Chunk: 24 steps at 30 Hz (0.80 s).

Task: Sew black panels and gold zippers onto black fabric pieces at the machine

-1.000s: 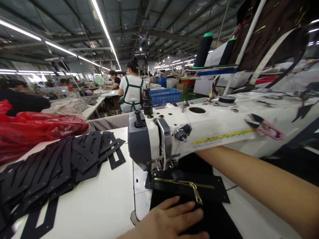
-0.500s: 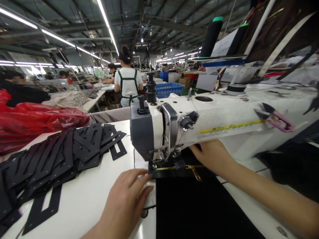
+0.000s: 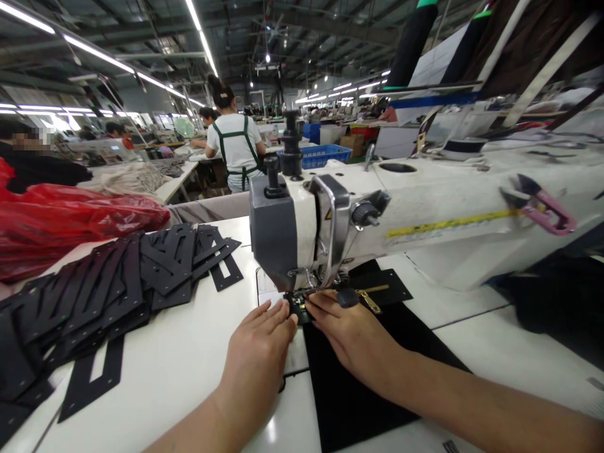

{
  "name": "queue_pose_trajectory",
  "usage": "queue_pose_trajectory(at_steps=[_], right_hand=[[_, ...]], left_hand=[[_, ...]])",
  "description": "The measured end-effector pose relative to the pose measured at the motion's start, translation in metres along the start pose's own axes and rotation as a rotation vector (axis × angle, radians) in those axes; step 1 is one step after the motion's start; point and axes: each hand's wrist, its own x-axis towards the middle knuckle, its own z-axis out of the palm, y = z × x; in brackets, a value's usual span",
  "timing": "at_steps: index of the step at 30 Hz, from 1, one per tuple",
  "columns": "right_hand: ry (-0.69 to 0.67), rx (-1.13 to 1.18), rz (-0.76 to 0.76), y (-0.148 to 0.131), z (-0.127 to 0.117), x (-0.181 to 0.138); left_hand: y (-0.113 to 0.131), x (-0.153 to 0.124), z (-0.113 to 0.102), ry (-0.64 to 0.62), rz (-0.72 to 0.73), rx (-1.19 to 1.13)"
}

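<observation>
A white sewing machine (image 3: 425,207) with a grey head stands in front of me. Under its needle lies a black fabric piece (image 3: 358,377) carrying a gold zipper (image 3: 370,296) in a black frame. My left hand (image 3: 259,343) lies flat on the table with its fingers stretched out, tips touching the left end of the zipper piece. My right hand (image 3: 349,333) rests on the black fabric, its fingers pressed down on the zipper edge right at the presser foot.
A heap of black cut frames (image 3: 108,296) covers the table's left side, with a red plastic bag (image 3: 70,220) behind it. Pink thread snips (image 3: 542,204) sit on the machine arm. Other workers, one in a green apron (image 3: 236,148), sit at benches behind.
The view has tilted down. My right hand came out from under the machine arm to the needle's front. My left hand slid right to the zipper end.
</observation>
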Motion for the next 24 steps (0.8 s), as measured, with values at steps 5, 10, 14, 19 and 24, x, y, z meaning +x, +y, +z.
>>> queue_pose_trajectory(at_steps=[5, 10, 14, 19, 24], right_hand=[[-0.024, 0.018, -0.003, -0.002, 0.0, 0.003], [-0.032, 0.006, 0.009, -0.002, 0.001, 0.003], [-0.06, 0.001, -0.013, -0.001, 0.0, 0.002], [-0.055, 0.005, 0.004, 0.002, 0.003, 0.005], [-0.088, -0.006, 0.039, 0.003, 0.002, 0.01]], left_hand=[[-0.001, 0.005, 0.0, 0.052, 0.022, -0.052], [-0.003, 0.006, -0.002, 0.024, 0.083, -0.001], [-0.004, 0.007, -0.002, 0.028, 0.099, 0.023], [-0.006, 0.008, 0.004, 0.055, 0.073, -0.018], [-0.01, 0.009, 0.009, 0.062, 0.02, -0.035]])
